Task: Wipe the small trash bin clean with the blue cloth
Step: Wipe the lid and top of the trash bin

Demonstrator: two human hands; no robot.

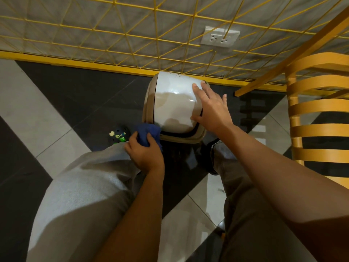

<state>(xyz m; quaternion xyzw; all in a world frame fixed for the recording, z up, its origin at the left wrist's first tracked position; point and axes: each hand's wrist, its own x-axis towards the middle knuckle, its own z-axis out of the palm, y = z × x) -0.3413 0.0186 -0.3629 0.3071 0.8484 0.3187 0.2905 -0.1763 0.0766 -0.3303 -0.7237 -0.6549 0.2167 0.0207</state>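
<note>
Squeezed the blue cloth (148,132) in the curled left hand (146,154), touching the left corner of the small trash bin (148,103) on the dark floor (85,87) by the yellow fence (113,67). Rested the open right hand (211,108) on its white lid (175,99).

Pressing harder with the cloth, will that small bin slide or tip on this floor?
Likely light: the small trash bin looks like thin plastic, so a firm push may shift it. The floor tiles are glossy, so sliding seems likelier than tipping; the right hand resting on top should steady it. The yellow baseboard behind may stop backward travel.
</note>
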